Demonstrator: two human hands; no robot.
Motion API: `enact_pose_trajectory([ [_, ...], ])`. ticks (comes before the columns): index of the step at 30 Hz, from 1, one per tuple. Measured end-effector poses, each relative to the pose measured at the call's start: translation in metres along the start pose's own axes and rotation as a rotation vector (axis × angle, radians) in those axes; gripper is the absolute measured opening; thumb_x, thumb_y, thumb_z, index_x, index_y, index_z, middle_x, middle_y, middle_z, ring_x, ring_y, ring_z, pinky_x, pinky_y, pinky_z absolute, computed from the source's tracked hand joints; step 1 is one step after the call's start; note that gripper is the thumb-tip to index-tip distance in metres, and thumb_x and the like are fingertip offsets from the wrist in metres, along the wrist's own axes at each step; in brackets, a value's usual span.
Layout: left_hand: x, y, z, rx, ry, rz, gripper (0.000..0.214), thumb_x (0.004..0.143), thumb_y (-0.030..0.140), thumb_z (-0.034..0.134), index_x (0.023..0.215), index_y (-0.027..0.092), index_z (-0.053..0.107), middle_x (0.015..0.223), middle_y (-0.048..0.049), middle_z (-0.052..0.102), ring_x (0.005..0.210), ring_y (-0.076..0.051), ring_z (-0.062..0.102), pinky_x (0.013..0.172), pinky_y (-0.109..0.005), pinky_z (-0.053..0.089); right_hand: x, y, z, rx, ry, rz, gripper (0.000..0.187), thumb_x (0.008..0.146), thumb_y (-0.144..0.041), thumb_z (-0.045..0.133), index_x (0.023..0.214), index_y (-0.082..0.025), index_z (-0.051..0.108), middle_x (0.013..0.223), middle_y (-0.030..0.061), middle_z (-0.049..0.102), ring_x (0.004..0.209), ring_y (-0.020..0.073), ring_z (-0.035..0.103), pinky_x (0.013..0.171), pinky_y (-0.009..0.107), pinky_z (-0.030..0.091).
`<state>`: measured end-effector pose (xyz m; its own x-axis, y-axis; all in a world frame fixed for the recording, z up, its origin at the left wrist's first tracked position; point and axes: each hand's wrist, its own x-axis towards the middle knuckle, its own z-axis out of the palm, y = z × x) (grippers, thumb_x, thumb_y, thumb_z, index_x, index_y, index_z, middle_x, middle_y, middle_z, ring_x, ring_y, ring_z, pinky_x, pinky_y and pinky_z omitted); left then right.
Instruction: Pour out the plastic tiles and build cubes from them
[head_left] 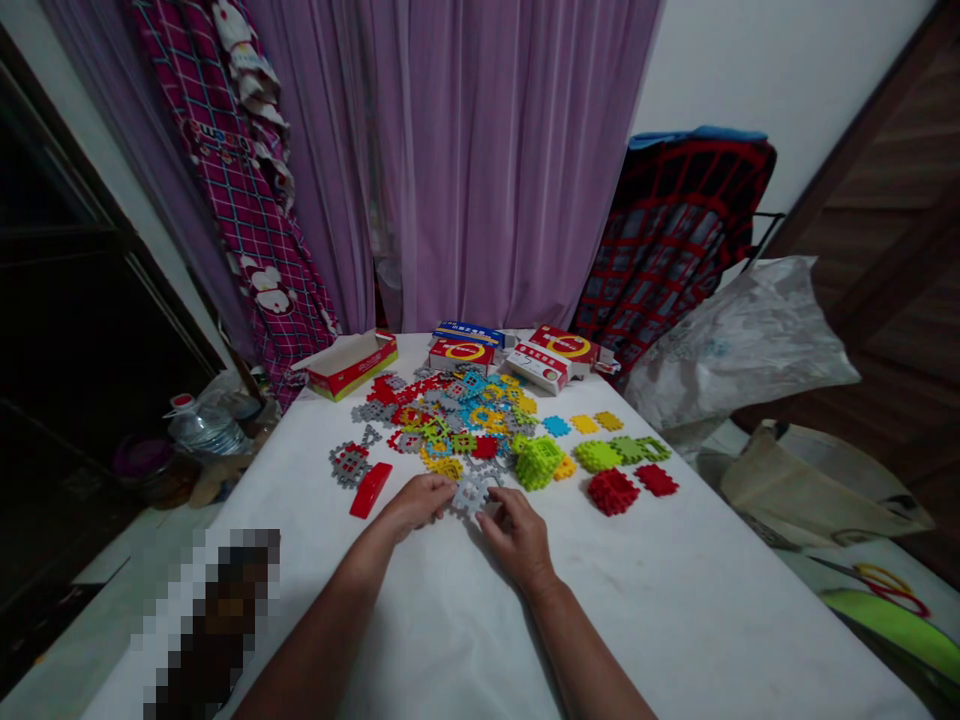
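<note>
A grey interlocking plastic tile [471, 496] with toothed edges is between my hands, just above the white tabletop. My left hand [420, 505] pinches its left edge, fingers curled. At the right edge, the thumb and fingers of my right hand [519, 532] close on the same tile. Beyond my hands spreads a mixed pile of toothed tiles [450, 410] in red, yellow, blue, green and grey. Right of the pile sit a green block of tiles [538, 462] and a red block of tiles [613, 492]. To the left lie a red curved piece [370, 490] and grey tiles [349, 465].
An open red box [351, 366] stands at the table's back left. Several red, blue and white boxes [556, 352] are at the back. Loose yellow tiles [583, 424] and green tiles [625, 450] lie to the right. A bag [817, 485] stands beyond the table's right edge.
</note>
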<state>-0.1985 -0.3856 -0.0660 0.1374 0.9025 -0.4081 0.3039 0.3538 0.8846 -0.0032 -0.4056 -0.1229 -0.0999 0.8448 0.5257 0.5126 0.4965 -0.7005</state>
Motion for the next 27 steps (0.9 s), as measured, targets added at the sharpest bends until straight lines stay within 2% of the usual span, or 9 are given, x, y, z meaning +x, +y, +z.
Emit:
enact_pose_trajectory([
  [6,0.004,-0.001,0.004,-0.012,-0.002,-0.003,0.048,0.070,0.064,0.061,0.082,0.017,0.061,0.047,0.0085,0.046,0.037,-0.005,0.031,0.040,-0.021,0.015,-0.002,0.000,0.000,-0.128,0.027,-0.025,0.026,0.083,-0.037,0.060,0.100,-0.018,0.065,0.087,0.0042,0.069,0.061,0.0102,0.058,0.061,0.022,0.048],
  [10,0.002,-0.001,0.009,-0.029,0.014,0.029,0.050,0.072,0.062,0.062,0.091,0.016,0.065,0.051,0.0072,0.051,0.038,-0.005,0.031,0.040,-0.020,0.016,-0.004,-0.001,0.003,-0.244,0.104,-0.015,0.028,0.084,-0.044,0.059,0.091,-0.018,0.065,0.079,0.0028,0.067,0.057,0.0099,0.056,0.057,0.021,0.045],
  [14,0.000,0.001,0.017,-0.077,0.055,0.049,0.041,0.072,0.047,0.068,0.099,0.016,0.068,0.059,0.0043,0.059,0.043,-0.006,0.041,0.041,-0.019,0.022,-0.006,-0.002,0.003,-0.273,0.144,0.037,0.032,0.083,-0.050,0.061,0.086,-0.018,0.064,0.073,0.0009,0.064,0.054,0.0092,0.053,0.054,0.021,0.041],
  [17,-0.002,0.004,0.020,-0.094,0.096,0.036,0.036,0.076,0.037,0.066,0.105,0.016,0.069,0.055,0.0059,0.055,0.042,-0.006,0.039,0.042,-0.019,0.023,-0.006,-0.003,0.001,-0.228,0.125,0.059,0.030,0.085,-0.048,0.061,0.082,-0.019,0.063,0.071,-0.0003,0.061,0.054,0.0088,0.053,0.054,0.021,0.041],
  [20,-0.003,0.008,0.019,-0.104,0.104,0.018,0.035,0.078,0.032,0.063,0.109,0.016,0.068,0.051,0.0076,0.052,0.039,-0.005,0.036,0.040,-0.018,0.022,-0.005,-0.002,-0.002,-0.144,0.138,0.060,0.025,0.089,-0.040,0.056,0.096,-0.018,0.065,0.079,0.0014,0.064,0.056,0.0090,0.054,0.056,0.021,0.045],
  [24,-0.004,0.012,0.016,-0.095,0.097,0.014,0.032,0.080,0.029,0.058,0.107,0.017,0.069,0.047,0.0086,0.048,0.038,-0.005,0.033,0.040,-0.018,0.021,-0.005,-0.004,-0.006,-0.054,0.080,-0.048,0.037,0.089,-0.029,0.054,0.123,-0.018,0.059,0.099,0.0067,0.066,0.068,0.0109,0.060,0.069,0.025,0.052],
  [27,-0.004,0.017,0.016,-0.112,0.080,0.021,0.029,0.081,0.026,0.053,0.101,0.016,0.070,0.045,0.0085,0.046,0.038,-0.006,0.032,0.040,-0.018,0.022,-0.005,-0.005,-0.007,-0.030,0.040,-0.103,0.040,0.086,-0.026,0.056,0.126,-0.020,0.059,0.104,0.0079,0.065,0.076,0.0126,0.063,0.073,0.026,0.054],
])
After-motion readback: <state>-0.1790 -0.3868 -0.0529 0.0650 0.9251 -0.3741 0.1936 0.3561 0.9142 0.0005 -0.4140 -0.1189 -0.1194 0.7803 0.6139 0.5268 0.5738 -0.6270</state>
